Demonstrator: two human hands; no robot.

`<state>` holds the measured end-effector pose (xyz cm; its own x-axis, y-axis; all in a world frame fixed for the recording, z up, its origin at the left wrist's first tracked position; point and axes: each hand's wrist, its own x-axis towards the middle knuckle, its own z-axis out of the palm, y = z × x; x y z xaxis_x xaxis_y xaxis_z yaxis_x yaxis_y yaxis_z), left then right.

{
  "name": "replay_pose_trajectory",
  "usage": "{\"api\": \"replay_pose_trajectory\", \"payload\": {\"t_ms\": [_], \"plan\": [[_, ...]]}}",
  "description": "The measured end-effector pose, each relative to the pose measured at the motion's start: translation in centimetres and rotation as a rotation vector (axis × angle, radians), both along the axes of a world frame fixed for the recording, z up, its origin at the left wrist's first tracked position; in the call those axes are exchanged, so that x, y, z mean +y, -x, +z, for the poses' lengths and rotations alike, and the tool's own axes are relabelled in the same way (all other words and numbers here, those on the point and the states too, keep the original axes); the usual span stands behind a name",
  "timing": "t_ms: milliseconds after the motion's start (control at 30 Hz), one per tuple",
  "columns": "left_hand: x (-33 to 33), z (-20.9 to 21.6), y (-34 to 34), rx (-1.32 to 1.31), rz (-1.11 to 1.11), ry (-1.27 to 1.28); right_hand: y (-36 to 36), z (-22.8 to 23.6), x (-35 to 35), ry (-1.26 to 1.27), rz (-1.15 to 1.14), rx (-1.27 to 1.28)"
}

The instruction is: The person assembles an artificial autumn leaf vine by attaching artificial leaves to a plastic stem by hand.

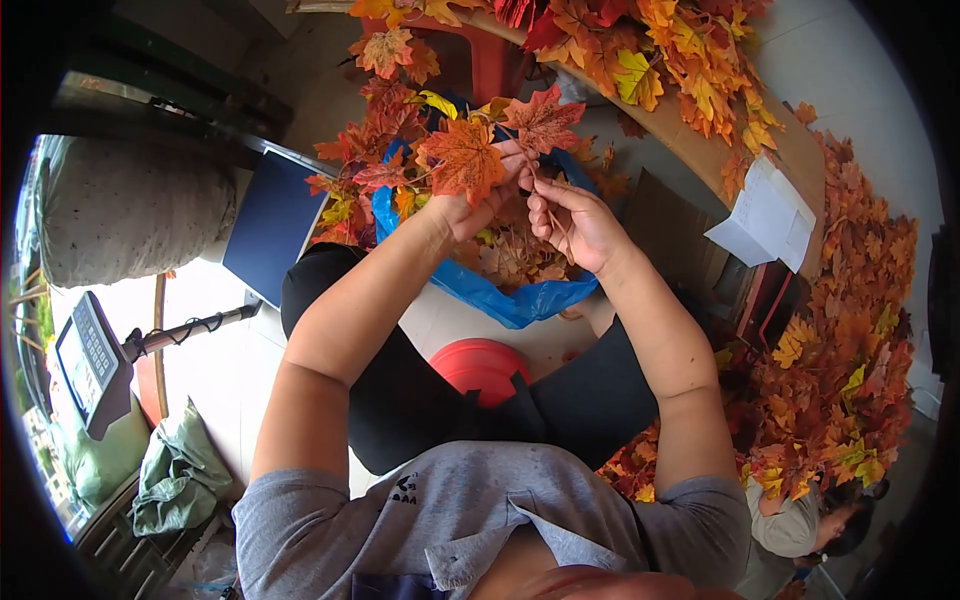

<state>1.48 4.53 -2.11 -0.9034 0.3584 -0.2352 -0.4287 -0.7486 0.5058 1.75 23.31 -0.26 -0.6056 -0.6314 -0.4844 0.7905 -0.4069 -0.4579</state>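
Observation:
An artificial maple-leaf garland (464, 160) in orange and red runs through both hands, above an open blue plastic bag (505, 303). My left hand (468, 214) is closed on the garland, its fingertips partly behind a big orange leaf. Close beside it, my right hand (578, 215) pinches the garland's thin brown stem, part of which trails below the fingers. The fingertips of both hands nearly meet. More of the leaves hang over the bag's far left side, and brownish leaves (520, 255) lie inside it.
Maple leaves (690, 70) heap on a cardboard-topped table (690, 140) ahead, with a larger pile (860, 300) at right. A folded white paper (768, 215) lies at the edge. Left stands a platform scale (270, 225) with its display (88, 365). Another person (790, 520) is at lower right.

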Motion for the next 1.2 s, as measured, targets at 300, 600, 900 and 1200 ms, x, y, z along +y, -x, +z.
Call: {"api": "replay_pose_trajectory", "payload": {"t_ms": [300, 600, 900, 1200], "plan": [[-1.5, 1.6, 1.3, 0.002, 0.175, 0.336, 2.6, -6.5, 1.3, -0.567, 0.087, 0.275], [-8.7, 5.3, 3.1, 0.214, 0.417, 0.489, 2.6, -20.6, 2.0, -1.796, 0.875, 0.682], [-10.1, 6.0, 1.9, 0.111, 0.39, 0.355, 4.2, -24.1, -2.6, -1.738, 0.851, 0.319], [-7.3, 4.6, 1.7, -0.001, 0.226, 0.371, 4.3, -14.4, -2.1, -1.559, 0.012, 1.242]]}}
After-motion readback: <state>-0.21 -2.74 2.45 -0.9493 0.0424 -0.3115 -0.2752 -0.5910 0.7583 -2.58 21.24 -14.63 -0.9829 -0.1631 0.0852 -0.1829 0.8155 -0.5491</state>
